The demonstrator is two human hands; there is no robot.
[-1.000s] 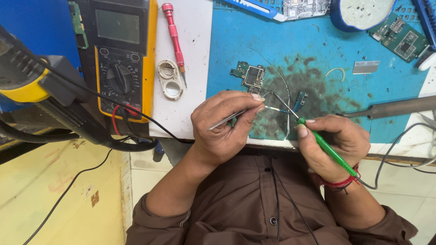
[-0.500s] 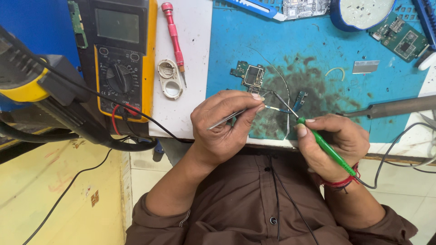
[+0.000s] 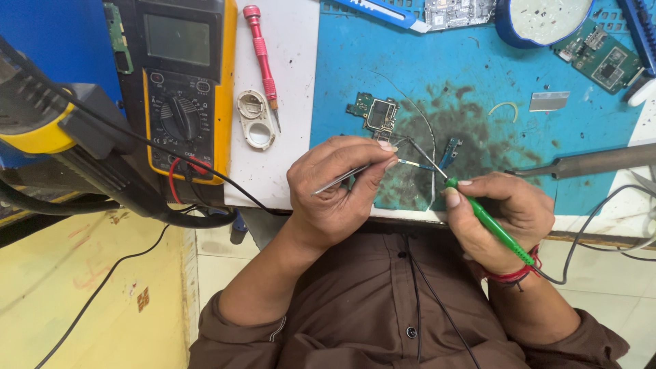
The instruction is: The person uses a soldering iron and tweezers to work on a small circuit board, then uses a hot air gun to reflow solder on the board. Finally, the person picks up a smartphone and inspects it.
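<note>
My left hand (image 3: pixel 338 188) pinches metal tweezers (image 3: pixel 352 174) whose tips hold a tiny part just over the stained blue mat (image 3: pixel 478 89). My right hand (image 3: pixel 502 212) grips a green-handled soldering iron (image 3: pixel 488 220); its thin tip (image 3: pixel 422 152) slants up to the left and meets the tweezer tips. A small green circuit board (image 3: pixel 376 113) lies on the mat just beyond both hands. A small blue flex piece (image 3: pixel 449 152) lies right of the tip. A thin wire (image 3: pixel 427 130) arcs over the mat.
A yellow multimeter (image 3: pixel 181 89) with red and black leads stands at the left, with a red screwdriver (image 3: pixel 262 55) and a white ring part (image 3: pixel 255 119) beside it. A grey tool handle (image 3: pixel 594 162) lies at the right. More boards (image 3: pixel 598 51) and a blue round dish (image 3: pixel 543 20) sit at the far edge.
</note>
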